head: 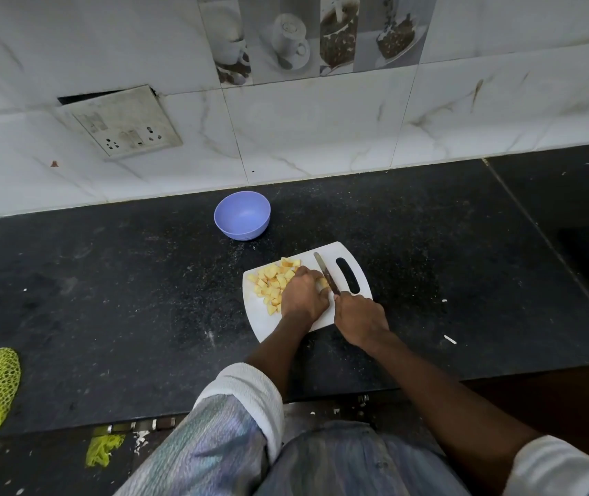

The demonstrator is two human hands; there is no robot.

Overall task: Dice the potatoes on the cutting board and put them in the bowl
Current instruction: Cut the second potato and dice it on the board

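Left hand point(302, 293) pins potato point(322, 283) on board point(325, 318); right hand point(359, 318) grips knife point(325, 272).

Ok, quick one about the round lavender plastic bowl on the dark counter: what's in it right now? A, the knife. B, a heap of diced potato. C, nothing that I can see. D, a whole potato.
C: the round lavender plastic bowl shows only its bare inside, while the diced yellow potato pieces all lie on the white plastic cutting board, and the right hand holds the knife.
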